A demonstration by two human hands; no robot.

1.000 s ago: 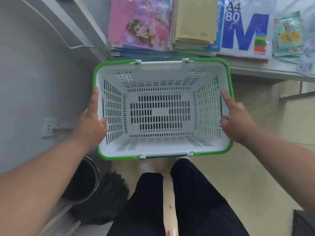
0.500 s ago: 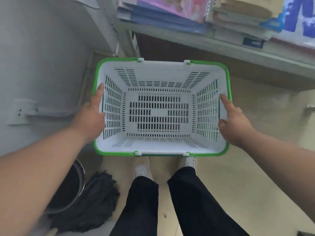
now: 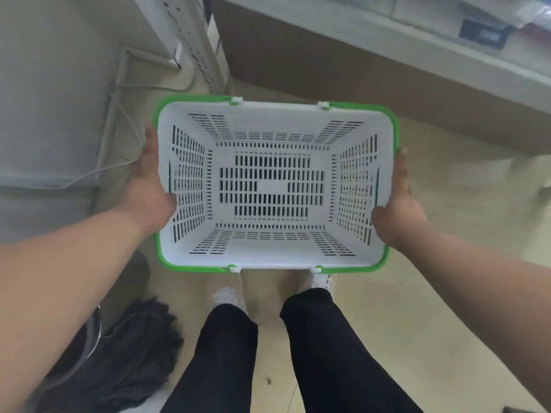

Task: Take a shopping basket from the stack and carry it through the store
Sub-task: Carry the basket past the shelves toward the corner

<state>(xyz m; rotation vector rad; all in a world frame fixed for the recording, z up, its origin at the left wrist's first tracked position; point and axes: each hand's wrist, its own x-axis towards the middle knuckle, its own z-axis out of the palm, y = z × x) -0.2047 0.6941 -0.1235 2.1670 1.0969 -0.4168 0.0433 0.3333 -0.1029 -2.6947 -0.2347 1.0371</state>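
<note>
A white slotted shopping basket (image 3: 274, 120) with a green rim is held level in front of me, above the floor and my feet. It has nothing inside. My left hand (image 3: 150, 186) grips its left short side, thumb over the inner wall and fingers along the outside. My right hand (image 3: 398, 204) grips the right short side the same way. The basket's handles are folded down and mostly hidden. No stack of baskets is in view.
A shelf unit (image 3: 372, 67) with a brown base panel runs across the top right. A grey wall (image 3: 53, 99) with loose cables is on the left. A dark umbrella (image 3: 131, 353) and a metal bin (image 3: 92, 332) lie at lower left, beside my legs.
The view has tilted down: the notebooks and paper on the shelf have left the top of the frame. The basket stays in both hands, now lower, over the floor in front of my feet.
</note>
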